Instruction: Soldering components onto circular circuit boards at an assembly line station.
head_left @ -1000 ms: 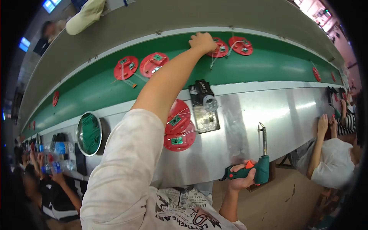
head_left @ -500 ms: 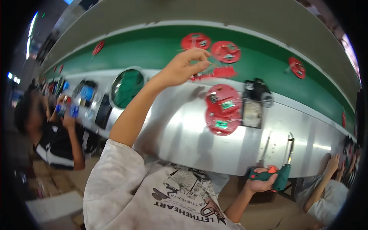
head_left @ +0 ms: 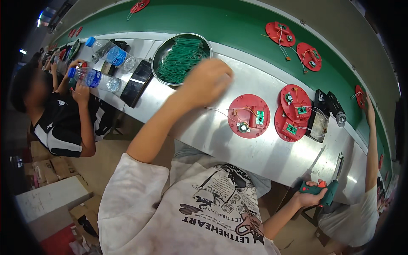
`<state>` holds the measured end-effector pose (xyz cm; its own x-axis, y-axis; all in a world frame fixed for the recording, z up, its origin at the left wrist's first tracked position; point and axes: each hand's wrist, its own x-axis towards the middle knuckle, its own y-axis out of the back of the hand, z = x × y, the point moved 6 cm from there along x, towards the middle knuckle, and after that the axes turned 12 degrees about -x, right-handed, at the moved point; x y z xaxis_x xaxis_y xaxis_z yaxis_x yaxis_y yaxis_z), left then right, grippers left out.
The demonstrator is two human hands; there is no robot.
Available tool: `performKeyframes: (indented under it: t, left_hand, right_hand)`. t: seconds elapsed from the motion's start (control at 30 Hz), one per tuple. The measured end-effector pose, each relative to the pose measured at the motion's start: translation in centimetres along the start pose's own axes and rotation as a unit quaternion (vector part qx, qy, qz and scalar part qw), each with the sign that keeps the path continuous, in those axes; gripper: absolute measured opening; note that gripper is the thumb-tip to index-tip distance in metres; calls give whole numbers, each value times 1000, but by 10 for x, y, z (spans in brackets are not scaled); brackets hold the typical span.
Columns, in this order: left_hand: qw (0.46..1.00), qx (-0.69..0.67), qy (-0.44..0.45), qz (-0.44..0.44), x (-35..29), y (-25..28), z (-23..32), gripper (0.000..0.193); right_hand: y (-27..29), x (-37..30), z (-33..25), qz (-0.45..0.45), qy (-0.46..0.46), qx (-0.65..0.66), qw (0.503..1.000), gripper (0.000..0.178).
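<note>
The left hand (head_left: 208, 83) was blurred above the bench (head_left: 199, 129), at the right side of the bowl (head_left: 160, 53); whether its fingers were open or closed, or held anything, could not be told. The bowl, a metal one, was full of thin green strands (head_left: 182, 59), and the hand covered part of its near rim.

The right hand (head_left: 309, 197) gripped the soldering gun (head_left: 330, 194), its fingers wrapped around the green handle near an orange part. The gun's metal tip pointed up and away from the person, at the bench's near edge.

Between the hands, a red disc (head_left: 250, 114) lay flat on the bench, with a small green board and thin wires on it; one wire trailed to the left. Just right of it, two more discs (head_left: 293, 111) overlapped beside a dark tray (head_left: 318, 127), and a black holder (head_left: 328, 102) stood next to that. Left of the bowl lay a phone (head_left: 138, 83) and clear bottles (head_left: 92, 79). Behind, other discs (head_left: 280, 34) lay on the green belt (head_left: 238, 29).
</note>
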<state>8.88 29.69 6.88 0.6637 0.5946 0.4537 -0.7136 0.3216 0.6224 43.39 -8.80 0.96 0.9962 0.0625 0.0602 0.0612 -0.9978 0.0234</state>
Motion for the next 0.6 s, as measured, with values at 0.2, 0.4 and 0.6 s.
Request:
performKeyframes:
  t: [0.2, 0.4, 0.6]
  left_hand:
    - [952, 298, 54, -49, 7, 46, -57, 11]
    - [981, 179, 71, 6, 7, 60, -60, 11]
    - [991, -19, 97, 93, 8, 77, -57, 12]
  right_hand:
    - [-6, -4, -6, -11, 19, 6, 1000, 35]
    - [-6, -3, -5, -21, 13, 10, 1000, 34]
    - [-4, -6, -8, -18, 7, -2, 1000, 36]
